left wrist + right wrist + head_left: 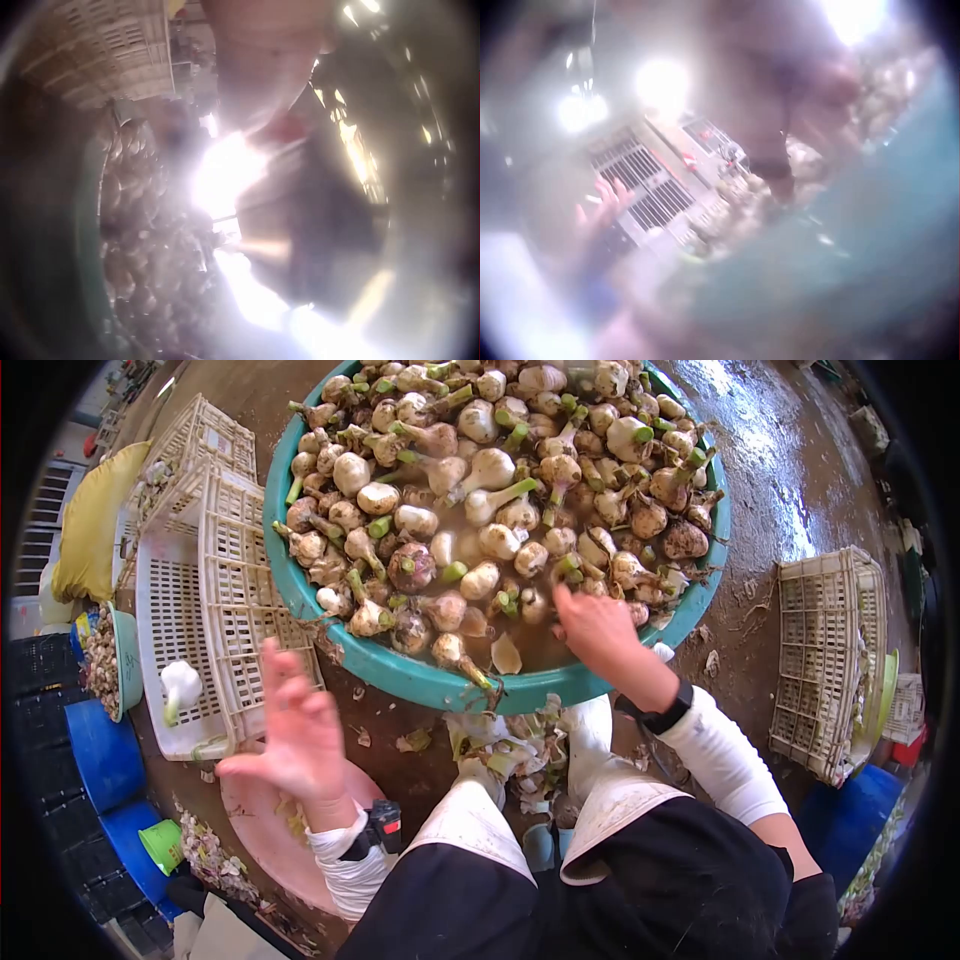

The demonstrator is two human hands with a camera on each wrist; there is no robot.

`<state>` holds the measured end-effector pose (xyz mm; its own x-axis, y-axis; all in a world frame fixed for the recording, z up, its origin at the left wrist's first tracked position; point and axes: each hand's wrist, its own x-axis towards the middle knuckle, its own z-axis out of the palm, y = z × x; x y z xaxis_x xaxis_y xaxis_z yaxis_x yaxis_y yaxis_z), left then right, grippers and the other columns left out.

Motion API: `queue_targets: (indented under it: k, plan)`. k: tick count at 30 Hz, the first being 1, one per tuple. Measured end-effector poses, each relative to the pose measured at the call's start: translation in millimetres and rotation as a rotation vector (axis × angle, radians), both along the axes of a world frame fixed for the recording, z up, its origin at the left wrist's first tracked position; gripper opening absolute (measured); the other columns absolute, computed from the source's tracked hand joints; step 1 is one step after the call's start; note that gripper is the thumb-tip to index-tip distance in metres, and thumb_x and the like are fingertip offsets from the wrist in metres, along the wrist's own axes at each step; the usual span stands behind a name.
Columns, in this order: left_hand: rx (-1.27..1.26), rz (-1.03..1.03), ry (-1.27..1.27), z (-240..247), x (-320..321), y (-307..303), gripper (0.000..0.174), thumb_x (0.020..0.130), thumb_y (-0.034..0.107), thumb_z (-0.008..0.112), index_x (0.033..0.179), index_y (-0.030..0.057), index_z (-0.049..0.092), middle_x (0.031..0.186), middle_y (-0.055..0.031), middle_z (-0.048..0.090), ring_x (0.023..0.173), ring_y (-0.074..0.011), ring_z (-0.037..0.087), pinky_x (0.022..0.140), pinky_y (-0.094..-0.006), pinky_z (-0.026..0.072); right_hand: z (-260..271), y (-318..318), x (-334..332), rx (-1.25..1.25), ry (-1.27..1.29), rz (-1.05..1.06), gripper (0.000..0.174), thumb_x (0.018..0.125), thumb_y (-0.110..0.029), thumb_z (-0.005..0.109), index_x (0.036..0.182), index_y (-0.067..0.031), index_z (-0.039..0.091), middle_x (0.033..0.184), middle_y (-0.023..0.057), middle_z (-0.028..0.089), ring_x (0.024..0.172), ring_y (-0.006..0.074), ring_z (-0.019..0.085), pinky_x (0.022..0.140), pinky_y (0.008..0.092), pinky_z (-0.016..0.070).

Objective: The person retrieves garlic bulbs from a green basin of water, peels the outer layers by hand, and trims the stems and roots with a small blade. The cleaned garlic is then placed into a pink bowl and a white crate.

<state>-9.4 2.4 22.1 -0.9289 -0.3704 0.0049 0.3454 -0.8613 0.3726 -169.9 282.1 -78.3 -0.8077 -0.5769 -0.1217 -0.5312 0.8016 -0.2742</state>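
Note:
A large green tub (400, 678) is filled with garlic bulbs (490, 468) in cloudy water. My right hand (615, 645) reaches over its near rim, fingertips low beside bulbs at the water, with nothing visibly held. In the right wrist view that hand is blurred. My left hand (295, 735) is raised left of the tub, palm up, fingers spread and holding nothing. Beyond its fingers, a clean white bulb with a green stem (181, 687) shows over a white crate (165, 620); whether it touches the crate, I cannot tell.
A pink basin (255, 820) lies below my left hand. Crates stand at the left, and another crate (815, 660) is at the right. Blue tubs (105, 755) and a green container (160, 845) are far left. Peelings (520, 760) litter the floor between the legs.

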Motion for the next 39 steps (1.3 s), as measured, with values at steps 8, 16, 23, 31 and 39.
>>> queue_targets:
  k: [8, 16, 23, 31, 39]
  plan:
    - [-0.786, -0.527, -0.332, -44.0, -31.7, 89.1, 0.05, 0.09, 0.01, 0.062, 0.132, 0.0054, 0.037, 0.119, -0.0048, 0.042, 0.105, -0.0118, 0.046, 0.09, -0.0251, 0.0381, 81.3, -5.2, 24.3, -0.513, -0.195, 0.24, 0.041, 0.076, -0.016, 0.07, 0.116, -0.0127, 0.059, 0.086, 0.0108, 0.06, 0.074, 0.0302, 0.064, 0.061, 0.0409, 0.0499]
    - [-1.253, -0.194, -0.33, -43.5, -24.6, 97.7, 0.037, 0.09, 0.009, 0.056, 0.122, 0.0038, 0.037, 0.113, -0.0074, 0.04, 0.101, -0.0143, 0.042, 0.088, -0.0269, 0.038, 82.7, -25.8, 54.5, -0.673, -0.732, 0.036, 0.017, 0.095, -0.014, 0.048, 0.088, -0.0005, 0.053, 0.084, 0.022, 0.062, 0.08, 0.0405, 0.06, 0.068, 0.0454, 0.047]
    - [-1.317, -0.066, -0.244, -43.6, -26.4, 93.5, 0.042, 0.089, 0.017, 0.052, 0.123, 0.0022, 0.033, 0.115, -0.0129, 0.039, 0.102, -0.0205, 0.04, 0.093, -0.0347, 0.0337, 81.4, -22.6, 42.9, -1.108, -1.49, -0.329, 0.029, 0.096, -0.032, 0.055, 0.093, -0.0038, 0.059, 0.073, -0.0024, 0.054, 0.057, 0.0042, 0.045, 0.049, 0.0201, 0.0358]
    - [-0.215, -0.573, -0.435, -43.1, -24.6, 82.6, 0.038, 0.095, 0.043, 0.041, 0.116, 0.0105, 0.044, 0.099, -0.0034, 0.054, 0.074, -0.009, 0.052, 0.064, -0.0223, 0.0434, 66.0, -38.9, 53.4, -1.037, -0.287, 0.138, 0.03, 0.075, -0.012, 0.074, 0.098, -0.0031, 0.056, 0.072, 0.0067, 0.059, 0.057, 0.027, 0.055, 0.055, 0.0333, 0.045]
    - [-0.719, -0.454, -0.575, -36.6, -26.3, 92.8, 0.023, 0.09, 0.021, 0.06, 0.104, 0.0105, 0.046, 0.079, 0.0026, 0.049, 0.064, -0.0025, 0.044, 0.052, -0.0184, 0.0358, 70.8, -25.8, 38.6, -0.97, -0.647, 0.3, 0.02, 0.07, 0.001, 0.071, 0.083, -0.0023, 0.057, 0.065, 0.0111, 0.055, 0.058, 0.0275, 0.055, 0.055, 0.0345, 0.0449]
